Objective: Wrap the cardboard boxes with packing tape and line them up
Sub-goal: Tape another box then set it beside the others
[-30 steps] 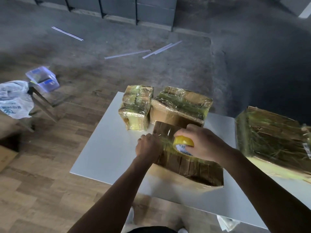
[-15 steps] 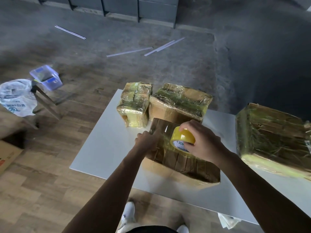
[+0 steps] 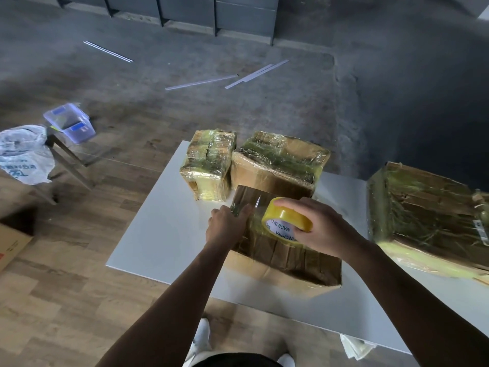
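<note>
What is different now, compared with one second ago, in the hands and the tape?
The right hand has tipped the tape roll up on edge, drawing a short clear strip away from the left hand. The left hand still holds the strip down at the left edge of the box; nothing else moved.

Nearest me, a plain brown box (image 3: 285, 263) lies flat at the table's 6 o'clock edge, its top banded with glossy strips. A yellow tape roll (image 3: 287, 219) is held tilted on edge over its far half, with a clear strip (image 3: 254, 207) stretched from the roll toward 9 o'clock. At its 11 sits a small box (image 3: 209, 165), at 12 a medium box (image 3: 277, 162) just beside that one, and at 3, apart, a big box (image 3: 428, 221). All three are wrapped in crinkled yellow-green tape.
</note>
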`<state>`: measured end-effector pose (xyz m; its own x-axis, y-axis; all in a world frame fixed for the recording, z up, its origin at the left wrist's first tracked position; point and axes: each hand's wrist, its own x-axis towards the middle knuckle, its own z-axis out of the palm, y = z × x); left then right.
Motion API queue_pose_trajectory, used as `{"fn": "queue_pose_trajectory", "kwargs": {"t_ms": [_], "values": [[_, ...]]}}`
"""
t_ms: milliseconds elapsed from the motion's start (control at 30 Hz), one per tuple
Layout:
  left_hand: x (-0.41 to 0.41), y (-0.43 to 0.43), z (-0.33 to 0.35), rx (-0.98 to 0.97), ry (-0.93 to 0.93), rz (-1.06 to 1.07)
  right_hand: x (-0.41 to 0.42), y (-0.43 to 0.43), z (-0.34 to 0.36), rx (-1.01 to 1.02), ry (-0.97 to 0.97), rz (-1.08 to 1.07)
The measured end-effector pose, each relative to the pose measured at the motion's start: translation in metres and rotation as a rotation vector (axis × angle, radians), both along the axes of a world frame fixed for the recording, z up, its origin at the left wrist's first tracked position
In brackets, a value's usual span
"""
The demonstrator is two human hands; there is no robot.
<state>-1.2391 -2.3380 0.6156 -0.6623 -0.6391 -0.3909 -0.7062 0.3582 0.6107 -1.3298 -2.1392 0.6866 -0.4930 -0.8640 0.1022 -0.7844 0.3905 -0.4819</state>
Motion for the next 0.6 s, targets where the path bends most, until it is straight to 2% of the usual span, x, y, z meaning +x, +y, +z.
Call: {"fn": "queue_pose_trajectory", "kwargs": {"t_ms": [100, 267, 367, 433, 467, 533, 600], "values": [[-0.002, 0.0, 0.001, -0.023, -0.009, 0.004, -0.011, 0.003, 0.011, 0.134, 0.113, 0.028], [-0.002, 0.002, -0.003, -0.094, -0.017, -0.006, -0.023, 0.03, 0.023, 0.383, 0.127, 0.023], [-0.001, 0.004, 0.001, -0.12, -0.021, -0.007, -0.026, 0.033, 0.027, 0.414, 0.192, 0.017], [0.001, 0.01, 0.008, -0.281, 0.007, -0.015, -0.026, 0.037, 0.027, 0.388, 0.192, 0.003], [0.002, 0.014, 0.011, -0.412, 0.07, -0.047, -0.024, 0.04, 0.024, 0.365, 0.16, -0.004], [0.003, 0.023, 0.016, -0.631, 0.314, -0.202, -0.02, 0.044, 0.019, 0.316, 0.114, -0.009], [0.003, 0.033, 0.016, -0.668, 0.543, -0.411, -0.017, 0.044, 0.015, 0.28, 0.137, -0.011]]}}
